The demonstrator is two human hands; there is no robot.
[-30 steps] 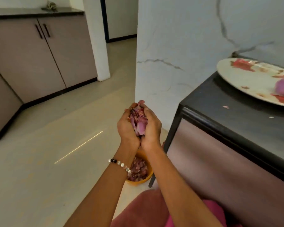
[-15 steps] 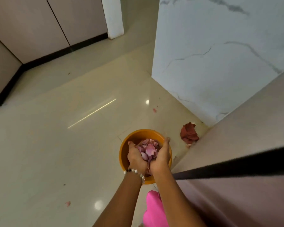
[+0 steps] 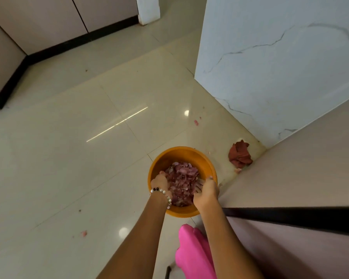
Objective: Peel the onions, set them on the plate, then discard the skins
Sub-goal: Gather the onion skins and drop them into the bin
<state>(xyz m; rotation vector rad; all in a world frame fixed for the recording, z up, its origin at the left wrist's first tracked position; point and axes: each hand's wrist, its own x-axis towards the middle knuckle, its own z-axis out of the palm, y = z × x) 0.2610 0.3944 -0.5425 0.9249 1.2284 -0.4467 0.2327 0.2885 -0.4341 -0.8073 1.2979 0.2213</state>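
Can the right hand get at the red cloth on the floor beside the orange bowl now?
Probably yes: the right hand is inside the orange bowl, and the floor between it and the red cloth looks bare.

Bin on the floor, hands inside it

The bin is sitting on the floor with the skins lying in it; the left hand is reaching in at 9 o'clock, the right hand at 4 o'clock. A cloth is lying at the bin's 2 o'clock, beside the wall.
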